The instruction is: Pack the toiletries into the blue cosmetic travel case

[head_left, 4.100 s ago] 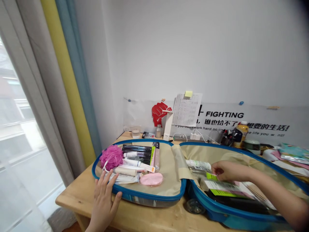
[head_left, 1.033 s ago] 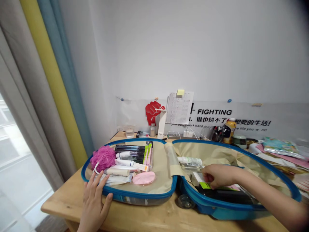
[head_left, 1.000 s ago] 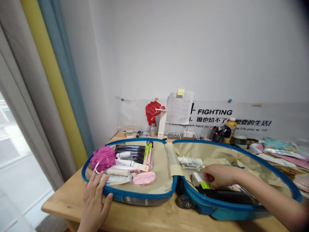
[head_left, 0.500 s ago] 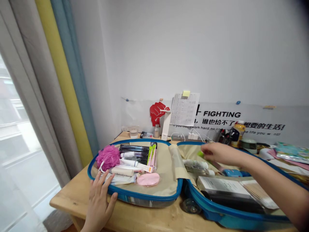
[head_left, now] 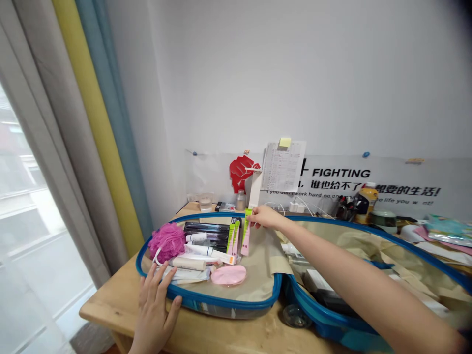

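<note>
An open blue suitcase (head_left: 221, 301) lies on a wooden desk (head_left: 110, 301). Its left half holds a pink bath pouf (head_left: 167, 241), tubes, dark boxes and a pink oval pad (head_left: 228, 275). My right hand (head_left: 262, 216) reaches across to that half and pinches a slim pink and green box (head_left: 246, 232), which stands tilted beside similar green and pink boxes (head_left: 233, 236). My left hand (head_left: 155, 305) rests flat, fingers spread, on the suitcase's near left rim. The right half (head_left: 405, 255) shows beige lining and white boxes, partly hidden by my forearm.
Curtains in grey, yellow and blue hang at the left by a window. Along the wall stand a white lamp (head_left: 254, 194), a small jar, a power strip, a yellow-capped bottle (head_left: 365, 201) and a "FIGHTING" banner. Packets lie at the far right (head_left: 442, 233).
My right hand lifted a slim pink and green box out of the right half and carried it left across the hinge to the left half. The left hand stayed on the rim.
</note>
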Motion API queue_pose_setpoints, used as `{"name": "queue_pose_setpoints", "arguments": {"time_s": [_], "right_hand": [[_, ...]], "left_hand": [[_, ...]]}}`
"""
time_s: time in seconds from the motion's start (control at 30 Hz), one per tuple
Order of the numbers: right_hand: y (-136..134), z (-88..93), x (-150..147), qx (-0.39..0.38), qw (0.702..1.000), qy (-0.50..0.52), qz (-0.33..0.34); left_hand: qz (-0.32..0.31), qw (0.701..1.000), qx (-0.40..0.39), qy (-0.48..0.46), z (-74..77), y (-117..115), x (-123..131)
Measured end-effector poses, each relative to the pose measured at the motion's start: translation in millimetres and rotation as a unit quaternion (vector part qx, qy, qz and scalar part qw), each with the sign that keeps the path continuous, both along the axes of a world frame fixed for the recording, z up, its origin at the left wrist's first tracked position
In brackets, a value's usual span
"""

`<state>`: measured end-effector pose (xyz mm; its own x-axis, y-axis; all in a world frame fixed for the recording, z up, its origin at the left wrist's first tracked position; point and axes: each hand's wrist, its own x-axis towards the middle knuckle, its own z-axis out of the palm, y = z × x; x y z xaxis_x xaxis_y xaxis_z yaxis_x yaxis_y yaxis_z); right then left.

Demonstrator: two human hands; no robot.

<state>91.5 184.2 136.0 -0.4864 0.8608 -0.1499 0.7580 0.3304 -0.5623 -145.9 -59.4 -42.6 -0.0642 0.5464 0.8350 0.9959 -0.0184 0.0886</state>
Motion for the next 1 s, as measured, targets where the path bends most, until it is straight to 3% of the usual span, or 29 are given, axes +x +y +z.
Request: {"name": "queue_pose_setpoints", "arguments": {"time_s": [0.2,0.5,0.87,1.0], "right_hand": [[4.9,-19.3,-14.5,-0.018,0.999,-0.041,0.003],[-1.6,-38.9,-21.4,0.022,0.998,-0.057,-0.015],[-8.2,-43.8,-24.2,0.103,0.994,-0.044,-0.010],[-2.2,-27.4,-15.8,0.111,0.994,-0.010,-0.014]], "left_hand": [[0.000,1.000,-0.002,0.000,-0.1,0.1,-0.1],[0.001,1.000,0.000,0.003,0.8,0.6,1.1],[0.006,1.000,-0.006,-0.013,-1.8,0.3,-0.9],[0.001,1.000,-0.007,-0.018,-2.1,0.7,-0.4]]}}
